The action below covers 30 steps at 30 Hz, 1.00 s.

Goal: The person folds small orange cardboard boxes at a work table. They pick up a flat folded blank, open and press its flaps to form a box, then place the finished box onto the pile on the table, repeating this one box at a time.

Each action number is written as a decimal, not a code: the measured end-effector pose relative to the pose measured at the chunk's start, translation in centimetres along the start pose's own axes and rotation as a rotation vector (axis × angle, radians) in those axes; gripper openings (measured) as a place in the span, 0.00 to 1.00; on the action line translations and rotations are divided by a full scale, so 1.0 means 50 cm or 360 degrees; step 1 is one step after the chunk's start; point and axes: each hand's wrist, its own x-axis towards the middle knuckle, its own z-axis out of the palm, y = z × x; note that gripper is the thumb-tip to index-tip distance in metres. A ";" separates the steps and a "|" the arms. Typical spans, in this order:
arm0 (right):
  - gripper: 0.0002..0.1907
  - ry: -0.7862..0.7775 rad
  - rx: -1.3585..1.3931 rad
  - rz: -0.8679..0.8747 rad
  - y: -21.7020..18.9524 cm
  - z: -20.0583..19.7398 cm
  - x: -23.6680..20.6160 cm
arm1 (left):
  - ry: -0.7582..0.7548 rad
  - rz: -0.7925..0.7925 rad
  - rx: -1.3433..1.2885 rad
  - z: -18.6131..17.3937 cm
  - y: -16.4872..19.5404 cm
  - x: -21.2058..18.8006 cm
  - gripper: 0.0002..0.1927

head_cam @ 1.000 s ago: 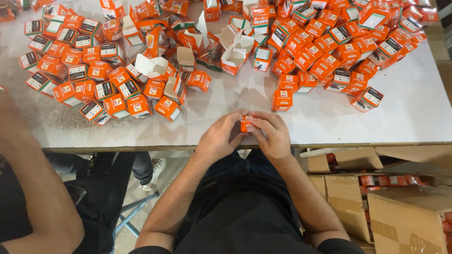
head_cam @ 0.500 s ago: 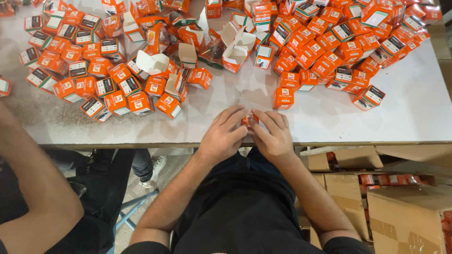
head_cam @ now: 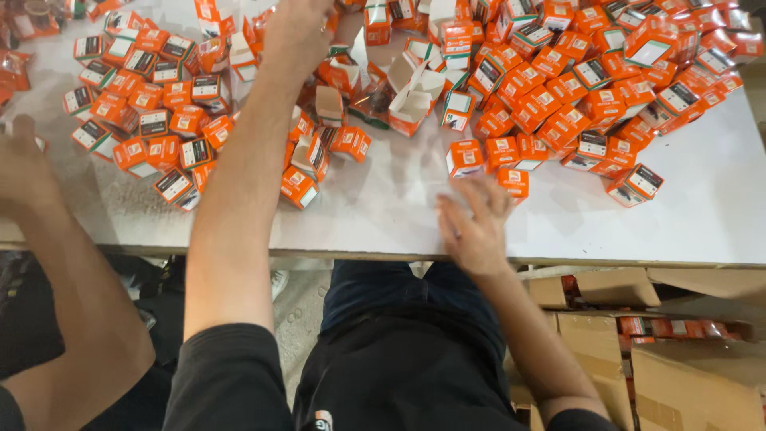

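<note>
Carrying everything: a pale grey table [head_cam: 702, 215], front edge running straight across the view. Lying heaped across its far half: small orange boxes [head_cam: 550, 88] with black-and-white label faces, most of them shut, piling thickest toward the far right corner. Sitting among them near the middle: a few opened boxes [head_cam: 411, 100], flaps up and white insides showing. Spreading toward the left: a looser cluster of orange boxes [head_cam: 152, 120]. Resting apart near the front: a single orange box [head_cam: 515, 182]. Showing bare: the right front stretch.
</note>
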 end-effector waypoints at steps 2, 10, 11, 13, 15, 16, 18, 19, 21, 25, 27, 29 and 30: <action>0.12 -0.0023 0.0078 -0.0019 -0.006 0.006 -0.011 | -0.0426 0.0005 0.0165 0.033 -0.021 0.034 0.17; 0.12 -0.0019 0.0260 0.0082 -0.001 0.003 -0.005 | -0.0486 -0.0113 0.0405 0.050 -0.025 0.054 0.09; 0.11 -0.0012 0.0257 0.0078 -0.002 0.003 -0.006 | -0.0456 -0.0095 0.0369 0.043 -0.029 0.051 0.09; 0.11 -0.0026 0.0252 0.0091 -0.005 0.004 -0.009 | -0.0492 -0.0120 0.0519 0.033 -0.037 0.034 0.07; 0.10 -0.0032 0.0237 0.0098 -0.007 0.007 -0.009 | -0.0440 -0.0116 0.0600 0.028 -0.043 0.016 0.06; 0.10 -0.0022 0.0232 0.0097 -0.008 0.008 -0.009 | -0.0376 -0.0101 0.0603 0.030 -0.042 0.003 0.05; 0.10 -0.0003 0.0215 0.0100 -0.008 0.008 -0.007 | -0.0263 -0.0067 0.0647 0.035 -0.043 -0.006 0.06; 0.10 0.0004 0.0218 0.0097 -0.008 0.006 -0.006 | -0.0212 -0.0051 0.0688 0.034 -0.042 -0.007 0.06; 0.11 0.0005 0.0227 0.0094 -0.009 0.001 -0.002 | 0.0068 -0.0010 0.0668 0.031 -0.037 -0.003 0.05; 0.12 0.0104 0.0329 0.0127 -0.019 -0.020 0.009 | 0.0425 -0.0245 -0.0127 -0.041 -0.008 0.016 0.05; 0.18 0.0200 0.0297 0.0071 -0.030 -0.029 0.018 | 0.0229 -0.0338 -0.0564 -0.096 0.044 0.004 0.08; 0.28 0.0307 0.0194 -0.0124 -0.045 -0.028 0.032 | 0.0274 0.0087 -0.0738 -0.127 0.143 -0.080 0.05; 0.33 0.0360 0.0139 -0.0223 -0.055 -0.024 0.036 | -0.0045 -0.0127 -0.0888 -0.137 0.199 -0.138 0.07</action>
